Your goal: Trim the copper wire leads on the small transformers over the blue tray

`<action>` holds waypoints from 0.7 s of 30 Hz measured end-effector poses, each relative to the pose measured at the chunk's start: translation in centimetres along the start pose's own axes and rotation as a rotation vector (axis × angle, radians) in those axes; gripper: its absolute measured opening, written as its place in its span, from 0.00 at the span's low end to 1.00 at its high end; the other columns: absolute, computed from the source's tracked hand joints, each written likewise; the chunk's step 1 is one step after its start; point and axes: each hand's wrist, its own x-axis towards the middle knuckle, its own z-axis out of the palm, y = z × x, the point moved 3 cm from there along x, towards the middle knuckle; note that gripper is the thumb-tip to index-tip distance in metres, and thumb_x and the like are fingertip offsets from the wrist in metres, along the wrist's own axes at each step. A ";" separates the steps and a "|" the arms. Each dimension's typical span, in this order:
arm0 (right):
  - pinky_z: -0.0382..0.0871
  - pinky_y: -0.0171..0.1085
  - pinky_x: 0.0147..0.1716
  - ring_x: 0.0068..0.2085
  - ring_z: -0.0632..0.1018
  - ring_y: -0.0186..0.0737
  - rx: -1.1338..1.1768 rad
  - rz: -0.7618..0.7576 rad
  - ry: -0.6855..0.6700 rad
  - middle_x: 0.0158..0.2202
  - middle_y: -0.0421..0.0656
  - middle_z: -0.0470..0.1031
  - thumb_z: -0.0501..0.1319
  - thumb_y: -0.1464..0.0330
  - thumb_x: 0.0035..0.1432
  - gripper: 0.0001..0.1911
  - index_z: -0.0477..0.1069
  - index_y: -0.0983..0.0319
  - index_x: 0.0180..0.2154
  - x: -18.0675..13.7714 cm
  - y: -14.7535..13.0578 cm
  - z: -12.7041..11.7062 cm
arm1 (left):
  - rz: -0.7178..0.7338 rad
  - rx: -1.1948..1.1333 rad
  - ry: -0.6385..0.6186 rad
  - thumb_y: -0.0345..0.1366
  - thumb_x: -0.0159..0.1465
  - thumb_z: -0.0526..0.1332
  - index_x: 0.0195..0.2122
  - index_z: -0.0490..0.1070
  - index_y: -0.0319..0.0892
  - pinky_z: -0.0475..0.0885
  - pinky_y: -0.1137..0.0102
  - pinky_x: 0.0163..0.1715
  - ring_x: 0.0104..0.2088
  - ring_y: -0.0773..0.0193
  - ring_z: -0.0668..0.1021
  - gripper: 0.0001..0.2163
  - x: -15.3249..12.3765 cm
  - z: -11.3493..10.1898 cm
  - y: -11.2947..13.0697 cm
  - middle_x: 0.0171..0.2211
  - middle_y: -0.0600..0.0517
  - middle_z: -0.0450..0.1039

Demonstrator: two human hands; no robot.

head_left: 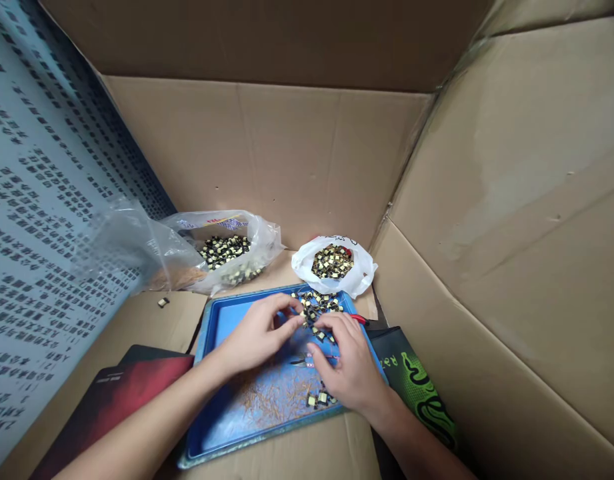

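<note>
My left hand (269, 328) is over the middle of a blue tray (227, 333), thumb and fingertips drawn together at the edge of a pile of small black-and-yellow coil parts (324, 303). One such part seems to be in the pinch, mostly hidden. On the right side of the pile, my right hand (347, 360) reaches in with thumb and fingers apart. Small snips (301, 363) with a pinkish handle show beneath the right thumb, partly covered by the hand. A few more coil parts (321, 399) lie below the right palm.
Thin brown scraps (277, 399) litter the tray's near half. Behind it stand a clear plastic bag (269, 243) and a white bag (364, 273), both holding many coil parts. A red handle (359, 319) rests at the tray's right rim. Cardboard walls (287, 147) rise behind and right.
</note>
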 end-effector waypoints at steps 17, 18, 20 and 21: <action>0.72 0.47 0.49 0.44 0.81 0.45 -0.123 -0.163 0.214 0.43 0.44 0.82 0.69 0.67 0.64 0.12 0.73 0.58 0.49 0.2 -1.5 0.7 | -0.319 -1.027 -0.310 0.45 0.66 0.67 0.43 0.80 0.37 0.61 0.73 0.34 0.31 0.71 0.67 0.15 -1.9 3.3 -1.9 0.40 0.46 0.78; 0.71 0.47 0.49 0.44 0.81 0.45 -0.135 -0.168 0.209 0.42 0.44 0.82 0.68 0.67 0.64 0.12 0.73 0.58 0.49 0.1 -1.5 0.6 | -0.317 -1.025 -0.326 0.45 0.67 0.67 0.43 0.80 0.37 0.61 0.73 0.34 0.31 0.71 0.67 0.15 -1.9 3.4 -1.9 0.39 0.47 0.77; 0.71 0.47 0.50 0.45 0.80 0.45 -0.146 -0.175 0.199 0.43 0.44 0.82 0.68 0.67 0.64 0.13 0.73 0.59 0.49 -0.1 -1.5 0.4 | -0.308 -1.020 -0.356 0.44 0.67 0.66 0.43 0.81 0.37 0.61 0.73 0.35 0.31 0.71 0.67 0.14 -2.0 3.5 -2.0 0.38 0.47 0.76; 0.70 0.47 0.50 0.46 0.80 0.45 -0.149 -0.176 0.180 0.43 0.44 0.82 0.68 0.67 0.64 0.13 0.73 0.59 0.50 -0.2 -1.4 0.4 | -0.301 -1.018 -0.367 0.43 0.67 0.66 0.44 0.81 0.37 0.62 0.73 0.35 0.32 0.71 0.67 0.14 -2.0 3.5 -2.0 0.39 0.47 0.76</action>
